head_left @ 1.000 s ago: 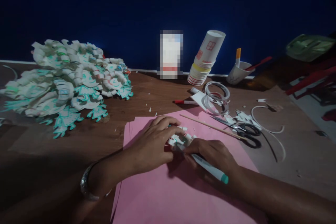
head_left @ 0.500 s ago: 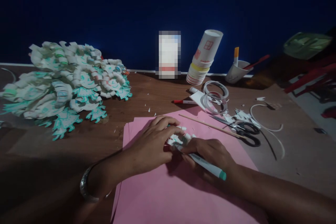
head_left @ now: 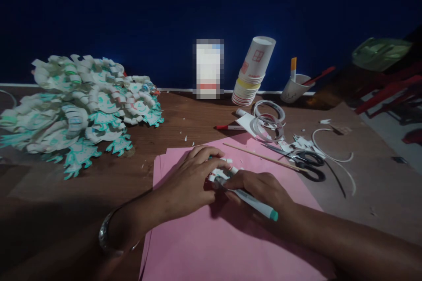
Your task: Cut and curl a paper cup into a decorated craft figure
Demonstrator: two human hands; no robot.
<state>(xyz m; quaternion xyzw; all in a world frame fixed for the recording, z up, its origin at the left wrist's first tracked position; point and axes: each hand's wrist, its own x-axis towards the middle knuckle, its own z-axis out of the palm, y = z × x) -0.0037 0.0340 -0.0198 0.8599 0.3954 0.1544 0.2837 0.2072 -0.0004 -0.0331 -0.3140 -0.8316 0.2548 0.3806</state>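
Observation:
A small white paper-cup cutout (head_left: 221, 171) with curled strips lies on a stack of pink paper sheets (head_left: 211, 237). My left hand (head_left: 191, 180) rests on it with fingers curved over its left side, pressing it down. My right hand (head_left: 260, 191) grips a white marker with a teal end (head_left: 253, 204), its tip at the cutout. Most of the cutout is hidden under both hands. A metal bracelet (head_left: 107, 235) sits on my left wrist.
A heap of finished white and teal cutouts (head_left: 79, 109) lies at the left. Behind the pink paper are a thin wooden stick (head_left: 263, 158), black scissors (head_left: 305, 164), tape rolls (head_left: 268, 120), a red marker (head_left: 231, 127), stacked paper cups (head_left: 253, 72) and a cup holding tools (head_left: 293, 88).
Both hands stay on the cutout; the marker has shifted slightly. The view has drifted a little to the right and up.

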